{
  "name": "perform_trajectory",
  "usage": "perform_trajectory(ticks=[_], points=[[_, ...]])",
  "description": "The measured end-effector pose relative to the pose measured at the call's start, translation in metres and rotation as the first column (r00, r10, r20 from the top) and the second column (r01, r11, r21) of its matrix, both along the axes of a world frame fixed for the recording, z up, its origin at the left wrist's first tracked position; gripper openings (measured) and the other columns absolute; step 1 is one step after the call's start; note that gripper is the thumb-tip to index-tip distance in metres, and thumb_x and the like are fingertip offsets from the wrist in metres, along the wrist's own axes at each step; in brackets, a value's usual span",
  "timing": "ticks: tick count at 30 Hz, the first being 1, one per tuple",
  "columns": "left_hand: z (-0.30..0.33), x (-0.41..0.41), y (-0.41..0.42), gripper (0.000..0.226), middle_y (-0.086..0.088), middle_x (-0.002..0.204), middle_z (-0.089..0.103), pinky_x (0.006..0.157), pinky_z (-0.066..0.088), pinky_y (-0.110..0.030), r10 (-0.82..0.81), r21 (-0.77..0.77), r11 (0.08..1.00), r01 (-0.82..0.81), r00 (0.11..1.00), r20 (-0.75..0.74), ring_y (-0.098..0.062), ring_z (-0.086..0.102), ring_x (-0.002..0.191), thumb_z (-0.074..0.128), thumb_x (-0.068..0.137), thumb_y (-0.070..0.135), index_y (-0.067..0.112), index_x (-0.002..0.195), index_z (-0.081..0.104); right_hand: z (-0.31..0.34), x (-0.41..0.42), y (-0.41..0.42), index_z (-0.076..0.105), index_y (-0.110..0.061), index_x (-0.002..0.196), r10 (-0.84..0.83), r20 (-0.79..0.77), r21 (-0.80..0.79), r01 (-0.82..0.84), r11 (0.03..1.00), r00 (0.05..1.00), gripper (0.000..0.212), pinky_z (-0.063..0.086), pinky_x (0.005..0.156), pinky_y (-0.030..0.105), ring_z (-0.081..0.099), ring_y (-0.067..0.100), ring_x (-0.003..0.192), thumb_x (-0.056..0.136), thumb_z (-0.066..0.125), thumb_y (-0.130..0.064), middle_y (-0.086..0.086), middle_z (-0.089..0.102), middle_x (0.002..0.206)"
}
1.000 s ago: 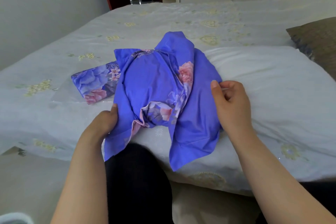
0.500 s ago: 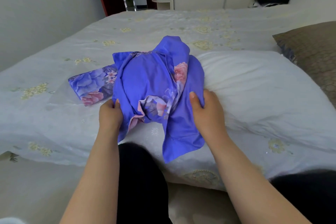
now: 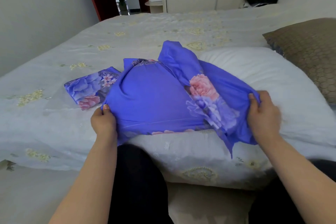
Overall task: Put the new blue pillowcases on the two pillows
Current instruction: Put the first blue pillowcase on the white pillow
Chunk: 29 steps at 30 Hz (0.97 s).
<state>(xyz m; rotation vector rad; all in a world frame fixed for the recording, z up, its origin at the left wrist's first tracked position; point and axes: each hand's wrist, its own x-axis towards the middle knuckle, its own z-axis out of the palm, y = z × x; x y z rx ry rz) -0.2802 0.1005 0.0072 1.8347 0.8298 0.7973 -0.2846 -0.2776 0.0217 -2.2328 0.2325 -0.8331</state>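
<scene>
pillowcase (image 3: 151,100) on pillow (image 3: 263,78) (folded pillowcase (image 3: 89,89) left)

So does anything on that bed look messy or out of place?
Only the blue pillowcase: bunched and twisted over one end of the white pillow, most of which is bare. Both hands grip its edges. Nothing looks damaged.

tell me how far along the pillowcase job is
Done: nothing fully covered. In hand: left hand and right hand grip the pillowcase, stretched over one end of the white pillow. Left: its bare remainder, the folded pillowcase, and the brown pillow.
</scene>
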Motion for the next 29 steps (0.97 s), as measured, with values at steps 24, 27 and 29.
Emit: perform_trajectory(ticks=[24,27,29], points=[[0.002,-0.011,0.014,0.037,-0.029,0.101,0.063,0.073,0.038,-0.038,-0.138,0.224,0.951,0.212,0.942,-0.307,-0.042,0.057,0.093,0.042,0.098,0.029,-0.001,0.090,0.060,0.094,0.115,0.055,0.057,-0.009,0.110,0.013,-0.338,-0.353,-0.140,0.925,0.941,0.043,0.044,0.081,0.037,0.058,0.037,0.106,0.093,0.048,-0.047,0.021,0.062,0.114],[0.019,0.003,0.008,0.033,-0.028,0.106,0.062,0.077,0.040,-0.039,-0.213,0.260,0.910,0.322,0.903,-0.373,-0.042,0.057,0.100,0.043,0.098,0.029,0.000,0.100,0.060,0.063,0.109,0.033,0.055,-0.004,0.109,-0.066,-0.318,-0.387,-0.066,0.920,0.946,0.044,0.045,0.080,0.041,0.058,0.040,0.102,0.096,0.043,-0.045,0.024,0.060,0.111],[0.034,0.014,0.011,0.026,-0.026,0.112,0.061,0.084,0.040,-0.039,-0.263,0.256,0.893,0.369,0.892,-0.368,-0.040,0.056,0.107,0.050,0.094,0.019,-0.001,0.108,0.057,0.043,0.104,0.039,0.055,-0.003,0.109,-0.030,-0.290,-0.399,-0.093,0.912,0.956,0.044,0.044,0.075,0.041,0.058,0.040,0.098,0.097,0.042,-0.043,0.021,0.055,0.114]])
